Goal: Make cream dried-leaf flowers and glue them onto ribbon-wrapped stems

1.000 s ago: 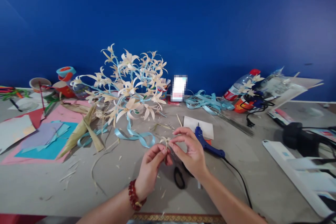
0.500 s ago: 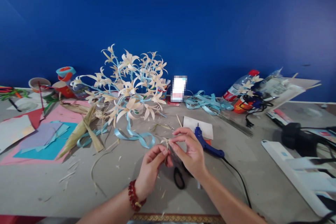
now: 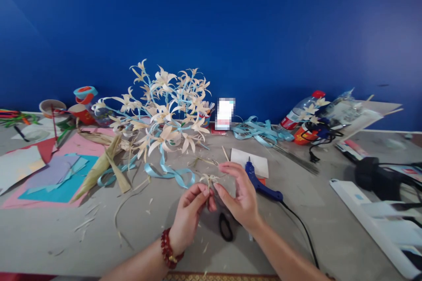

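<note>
Between thumb and fingers my left hand (image 3: 193,205) pinches a small cream husk flower (image 3: 209,179) by its base, petals spread upward. My right hand (image 3: 239,193) is close beside it on the right, fingers apart and curved, thumb near the petals; I cannot tell whether the thumb touches them. Under my right hand lie scissors (image 3: 226,227), with one black handle loop showing and the rest hidden. Just right of that hand a blue glue gun (image 3: 260,184) rests by a white card (image 3: 260,162). Beyond my hands stands a bunch of cream flowers (image 3: 165,136) on light-blue stems.
Blue ribbon (image 3: 255,131) lies coiled at the back, with thin wires (image 3: 298,158) beside it. Corn husks (image 3: 102,171) and coloured paper (image 3: 59,184) cover the left side. A bottle (image 3: 301,109) leans at the back right. A white power strip (image 3: 369,224) with plugs lies at the right.
My right hand's fingers have opened and drawn slightly away from the flower, whose petals now show more. My left hand keeps its pinch. The whole view has shifted slightly downward in the picture.
</note>
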A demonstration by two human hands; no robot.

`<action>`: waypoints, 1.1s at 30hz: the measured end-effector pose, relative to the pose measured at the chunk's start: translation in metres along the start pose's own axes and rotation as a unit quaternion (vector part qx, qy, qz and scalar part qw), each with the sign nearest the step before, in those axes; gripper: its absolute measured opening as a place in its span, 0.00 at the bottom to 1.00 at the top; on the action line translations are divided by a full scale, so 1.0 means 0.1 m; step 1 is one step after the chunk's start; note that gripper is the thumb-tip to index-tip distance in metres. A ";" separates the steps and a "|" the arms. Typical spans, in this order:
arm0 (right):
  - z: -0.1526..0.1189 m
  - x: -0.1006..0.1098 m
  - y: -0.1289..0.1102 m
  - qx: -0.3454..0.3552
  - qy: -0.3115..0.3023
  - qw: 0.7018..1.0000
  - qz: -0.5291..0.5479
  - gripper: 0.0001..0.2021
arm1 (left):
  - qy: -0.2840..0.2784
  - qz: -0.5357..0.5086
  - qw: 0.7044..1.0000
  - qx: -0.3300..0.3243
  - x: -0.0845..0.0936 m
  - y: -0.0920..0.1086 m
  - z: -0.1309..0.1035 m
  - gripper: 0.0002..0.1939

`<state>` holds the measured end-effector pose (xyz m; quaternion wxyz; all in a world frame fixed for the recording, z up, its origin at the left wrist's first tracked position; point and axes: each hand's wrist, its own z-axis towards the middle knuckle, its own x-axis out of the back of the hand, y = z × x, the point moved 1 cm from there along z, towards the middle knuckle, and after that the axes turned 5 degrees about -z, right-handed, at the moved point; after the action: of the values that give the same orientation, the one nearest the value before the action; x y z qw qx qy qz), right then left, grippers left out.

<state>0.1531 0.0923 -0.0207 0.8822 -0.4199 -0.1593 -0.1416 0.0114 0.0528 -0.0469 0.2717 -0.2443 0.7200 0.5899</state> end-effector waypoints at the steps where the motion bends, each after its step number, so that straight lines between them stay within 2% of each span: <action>1: 0.00 0.01 0.00 -0.002 0.018 1.000 -0.001 0.13 | 0.002 0.001 1.000 -0.003 0.00 0.00 0.00 0.07; 4: -0.02 0.04 -0.02 0.033 0.045 0.998 -0.013 0.07 | 0.008 0.003 1.000 -0.026 0.00 0.00 0.00 0.06; 8: -0.05 0.03 -0.07 0.095 0.000 0.995 -0.017 0.09 | 0.012 0.033 0.996 -0.083 0.02 -0.02 -0.01 0.07; 13: -0.10 -0.02 -0.11 0.067 -0.006 0.998 0.004 0.07 | 0.021 0.105 0.985 -0.135 0.02 -0.01 -0.04 0.08; 17: -0.11 -0.03 -0.13 0.081 -0.001 0.997 -0.009 0.08 | 0.044 0.142 0.975 -0.163 0.05 0.00 -0.05 0.07; 25: -0.13 -0.02 -0.18 0.109 0.031 0.991 -0.068 0.08 | 0.058 0.201 0.960 -0.187 0.07 0.00 -0.07 0.08; 33: -0.12 -0.01 -0.20 0.126 0.035 0.988 -0.077 0.10 | 0.056 0.231 0.950 -0.201 0.06 0.01 -0.09 0.07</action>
<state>0.1463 0.0707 -0.0138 0.9198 -0.2864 -0.1762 -0.2023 0.0052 0.0443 -0.0492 0.0322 -0.1536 0.6377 0.7541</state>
